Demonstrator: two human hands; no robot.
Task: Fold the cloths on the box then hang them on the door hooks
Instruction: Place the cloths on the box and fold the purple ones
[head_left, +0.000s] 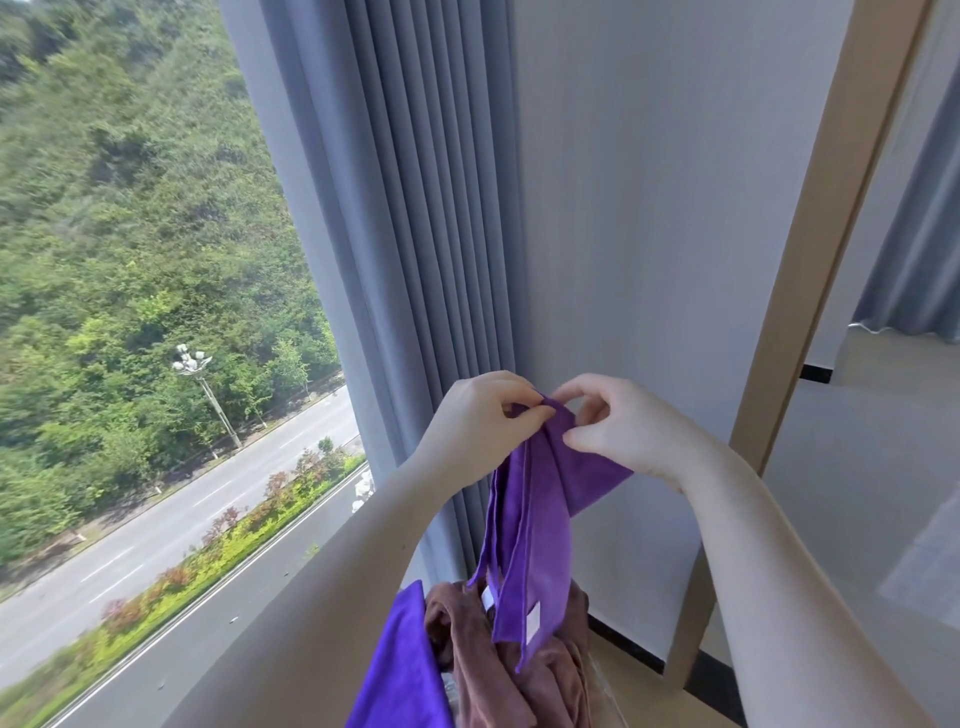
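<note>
A purple cloth (524, 525) hangs in the air in front of the grey wall, its lower end with a white label reaching down to the pile below. My left hand (483, 421) pinches its top corner from the left. My right hand (618, 426) pinches the same top edge from the right, close beside the left hand. Under it lie a crumpled brown cloth (498, 670) and a second purple cloth (405, 670) at the bottom edge of the view. The box beneath them is barely visible. No door hooks are in view.
Grey pleated curtains (405, 234) hang left of the wall (649, 234), beside a large window (130, 312) over a road and trees. A beige door frame (810, 249) stands at the right, with an open doorway and another room past it.
</note>
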